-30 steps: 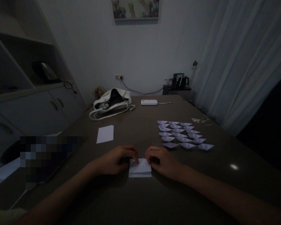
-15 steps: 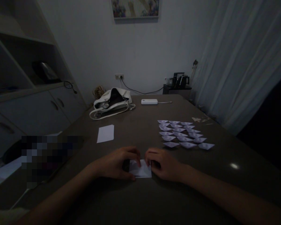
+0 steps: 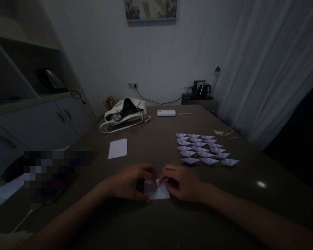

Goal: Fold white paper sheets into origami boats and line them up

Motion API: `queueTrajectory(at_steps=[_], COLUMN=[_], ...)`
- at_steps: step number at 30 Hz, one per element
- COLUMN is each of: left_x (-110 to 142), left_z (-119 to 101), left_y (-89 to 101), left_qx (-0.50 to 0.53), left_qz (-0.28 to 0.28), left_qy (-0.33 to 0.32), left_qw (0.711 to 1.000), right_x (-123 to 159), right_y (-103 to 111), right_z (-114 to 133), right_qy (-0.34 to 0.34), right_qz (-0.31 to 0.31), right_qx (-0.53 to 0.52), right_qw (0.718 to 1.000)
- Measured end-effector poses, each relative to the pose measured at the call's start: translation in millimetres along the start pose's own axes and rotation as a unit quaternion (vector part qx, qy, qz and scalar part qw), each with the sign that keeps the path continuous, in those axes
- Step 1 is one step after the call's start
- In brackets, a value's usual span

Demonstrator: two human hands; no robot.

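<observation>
A small piece of white folded paper (image 3: 159,193) lies flat on the dark table in front of me. My left hand (image 3: 130,181) grips its left side, the index fingertip pressing on top and the thumb at the lower left edge. At the upper right part, my right hand (image 3: 184,183) has thumb and fingers closed on the paper, where a fold seems to lift. Fingers partly cover the upper part of the sheet. Several folded paper boats (image 3: 209,161) stand in rows to the right, beyond my right hand. A stack of white paper (image 3: 117,148) lies ahead of my left hand.
On the table (image 3: 151,139) a white handbag (image 3: 127,110) lies at the far left, and a white power strip-like device (image 3: 166,113) with a short cable lies at the back. Paper scraps (image 3: 222,132) are near the right edge. A blurred patch (image 3: 54,173) hides things at left.
The paper has shifted slightly toward me. My right thumb and fingers have moved a little inward over its upper right part. My left hand has barely moved.
</observation>
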State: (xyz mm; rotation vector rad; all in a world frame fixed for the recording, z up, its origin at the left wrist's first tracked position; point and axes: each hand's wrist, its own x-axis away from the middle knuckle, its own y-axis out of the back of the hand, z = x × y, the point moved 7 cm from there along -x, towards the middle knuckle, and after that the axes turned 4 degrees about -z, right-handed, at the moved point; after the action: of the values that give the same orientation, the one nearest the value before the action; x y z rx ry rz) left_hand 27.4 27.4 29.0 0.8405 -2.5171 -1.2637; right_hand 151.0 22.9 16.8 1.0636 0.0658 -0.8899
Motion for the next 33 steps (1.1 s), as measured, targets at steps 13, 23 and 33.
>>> queueTrajectory(at_steps=[13, 23, 33], left_x=[-0.4, 0.4, 0.1], left_z=[-0.9, 2.2, 1.3], left_y=[-0.2, -1.6, -1.5], left_qx=[-0.007, 0.000, -0.007], left_qz=[0.002, 0.008, 0.013], left_qy=[-0.004, -0.002, 0.006], left_qw=[1.000, 1.000, 1.000], right_x=[0.7, 0.7, -0.5], right_y=[-2.3, -4.2, -3.6], right_z=[-0.9, -2.2, -0.1], right_qy=[0.003, 0.002, 0.004], right_qz=[0.009, 0.019, 0.026], right_qx=[0.002, 0.014, 0.018], right_qw=[1.000, 1.000, 0.999])
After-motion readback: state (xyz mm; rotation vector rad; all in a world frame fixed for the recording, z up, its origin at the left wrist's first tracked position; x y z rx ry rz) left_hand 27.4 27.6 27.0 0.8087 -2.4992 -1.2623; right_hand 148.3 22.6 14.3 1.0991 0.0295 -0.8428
